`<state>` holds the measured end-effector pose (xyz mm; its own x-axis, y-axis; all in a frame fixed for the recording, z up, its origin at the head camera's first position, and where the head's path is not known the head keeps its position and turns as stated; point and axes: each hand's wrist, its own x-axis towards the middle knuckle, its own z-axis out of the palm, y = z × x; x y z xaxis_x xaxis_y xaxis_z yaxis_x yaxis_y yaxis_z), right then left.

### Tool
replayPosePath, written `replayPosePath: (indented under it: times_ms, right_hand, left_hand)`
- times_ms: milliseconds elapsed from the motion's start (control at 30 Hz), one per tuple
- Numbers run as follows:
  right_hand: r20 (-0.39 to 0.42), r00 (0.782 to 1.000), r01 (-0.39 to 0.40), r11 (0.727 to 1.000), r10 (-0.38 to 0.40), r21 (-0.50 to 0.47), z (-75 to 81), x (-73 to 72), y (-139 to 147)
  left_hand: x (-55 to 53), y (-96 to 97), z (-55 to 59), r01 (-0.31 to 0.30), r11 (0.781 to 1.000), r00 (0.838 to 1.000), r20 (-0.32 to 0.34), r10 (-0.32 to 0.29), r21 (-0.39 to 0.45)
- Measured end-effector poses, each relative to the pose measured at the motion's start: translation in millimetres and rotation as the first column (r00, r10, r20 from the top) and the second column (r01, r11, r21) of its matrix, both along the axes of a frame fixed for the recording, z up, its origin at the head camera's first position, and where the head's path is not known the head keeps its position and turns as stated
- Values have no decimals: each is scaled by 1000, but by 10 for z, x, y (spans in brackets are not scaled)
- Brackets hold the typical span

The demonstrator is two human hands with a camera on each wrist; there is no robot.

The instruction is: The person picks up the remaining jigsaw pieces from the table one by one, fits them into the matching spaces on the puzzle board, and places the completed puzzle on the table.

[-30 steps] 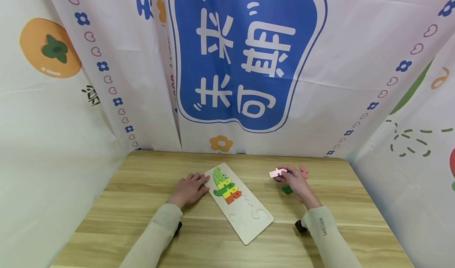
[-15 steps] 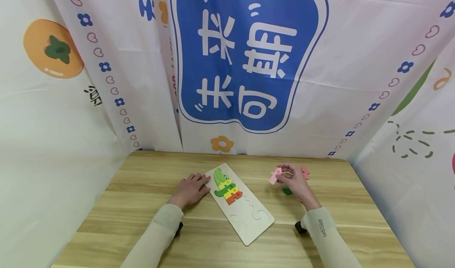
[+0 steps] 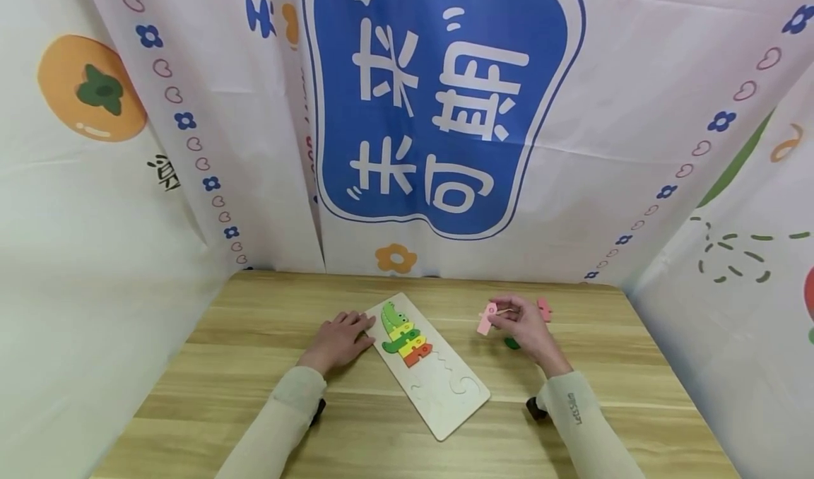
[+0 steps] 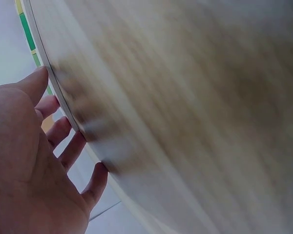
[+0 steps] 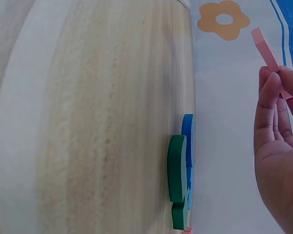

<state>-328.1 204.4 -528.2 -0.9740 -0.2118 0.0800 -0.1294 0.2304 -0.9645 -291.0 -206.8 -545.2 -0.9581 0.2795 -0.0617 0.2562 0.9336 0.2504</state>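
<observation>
My right hand (image 3: 526,327) pinches a light pink puzzle piece (image 3: 487,319) between thumb and fingers. In the right wrist view the pink piece (image 5: 266,50) is seen edge-on, raised above the table. My left hand (image 3: 339,339) rests palm down at the left edge of a pale wooden puzzle board (image 3: 448,408), its fingertips on the edge. Toward the board's far end lies a crocodile made of green, yellow and orange-red pieces (image 3: 405,334). Curved outlines mark the bare near half of the board. In the left wrist view the fingers (image 4: 71,146) are spread along the board edge.
A green piece (image 5: 177,178) and a blue piece (image 5: 187,141) lie on the table below the right hand. Beyond that hand is a darker pink piece (image 3: 544,309). Printed white cloth (image 3: 572,203) stands along the back and both sides of the wooden table.
My right hand has turned the pink piece from nearly sideways to a steeper slant and shifted slightly left. The left hand and the board stay in place.
</observation>
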Motion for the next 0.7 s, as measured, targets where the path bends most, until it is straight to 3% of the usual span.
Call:
replayPosePath:
  times_ms: [200, 467, 700]
  right_hand:
    - [21, 999, 23, 1000, -24, 20, -38, 5, -43]
    - [109, 994, 6, 999, -10, 44, -102, 74, -244]
    - [153, 988, -48, 997, 39, 60, -103, 177, -444]
  left_hand:
    - [-10, -5, -11, 0, 1000, 1000, 9, 0, 2]
    - [-7, -24, -12, -2, 1000, 1000, 11, 2, 2]
    - [2, -21, 12, 4, 1000, 1000, 10, -4, 0]
